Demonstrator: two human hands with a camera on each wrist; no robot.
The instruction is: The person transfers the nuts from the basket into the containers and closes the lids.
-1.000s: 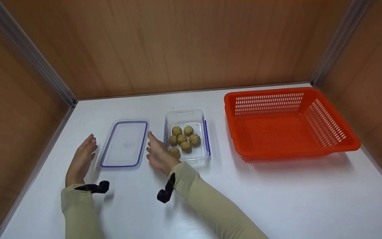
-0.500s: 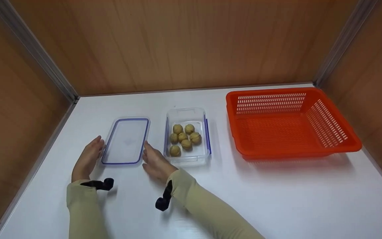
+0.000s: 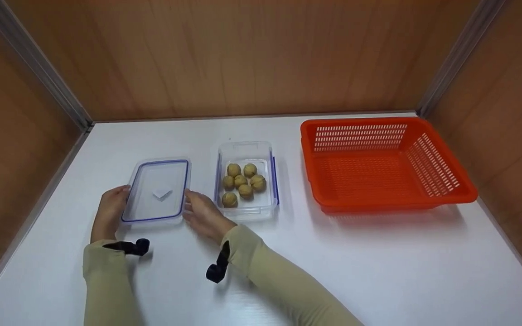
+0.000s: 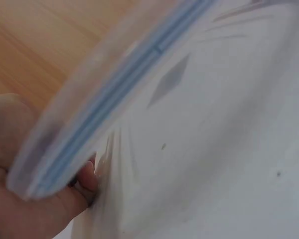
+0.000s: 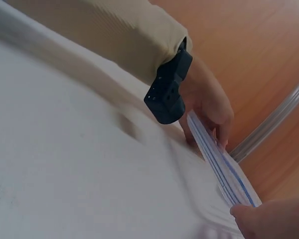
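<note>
Head view: the left hand [image 3: 109, 213] and right hand [image 3: 202, 213] are pinching opposite edges of the clear, blue-rimmed rectangular plastic lid [image 3: 157, 190] over the white table [image 3: 379, 267], left of the clear box of walnuts [image 3: 245, 181]; probably light, stiff, slippery

Left wrist view: fingers [image 4: 20, 199] are clamping the lid's rim [image 4: 114, 94]

Right wrist view: the lid [image 5: 219, 169] is tilting, lifted off the table

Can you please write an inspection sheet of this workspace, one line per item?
Surface: white table, flat.
Job's things: clear lid with blue seal, lifted at its near end; open clear box beside it holds six walnuts.
Clutter: empty orange basket at the right.
Grips: left hand and right hand each hold one long side of the lid.
Cables: nothing seen; black wrist straps only.
Surroundings: wooden walls, metal corner strips.
</note>
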